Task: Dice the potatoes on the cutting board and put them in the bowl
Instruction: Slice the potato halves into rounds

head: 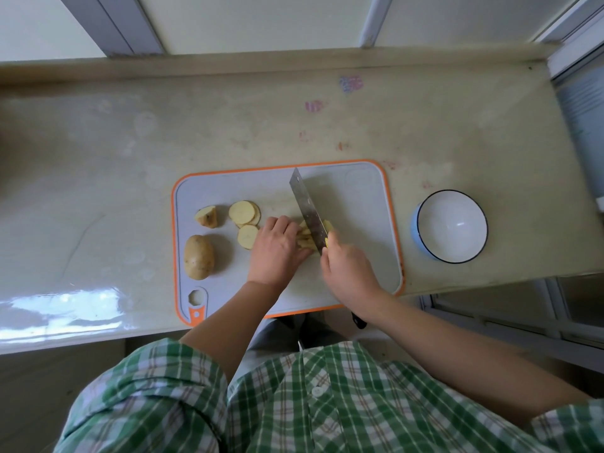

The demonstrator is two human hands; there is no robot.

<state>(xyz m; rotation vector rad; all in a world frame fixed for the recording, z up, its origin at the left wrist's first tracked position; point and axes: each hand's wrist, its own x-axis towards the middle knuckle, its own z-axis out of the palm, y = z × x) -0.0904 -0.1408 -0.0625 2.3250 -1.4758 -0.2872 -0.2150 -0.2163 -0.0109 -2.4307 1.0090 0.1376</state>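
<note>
On the grey cutting board [356,197] with an orange rim, my left hand [277,250] holds down a stack of potato strips [305,238], fingers curled over them. My right hand [348,273] grips the handle of a cleaver [305,204], whose blade stands edge-down in the strips. Round potato slices [243,212] lie left of my left hand, with a potato end piece [207,216] and a whole potato [198,256] further left. A white bowl [452,225] with a dark rim stands on the counter to the right of the board and holds nothing.
The pale counter [130,158] runs left and back to a raised ledge [261,62]. Its right end [575,178] drops off just past the bowl. The board overhangs the counter's front edge [98,338] slightly.
</note>
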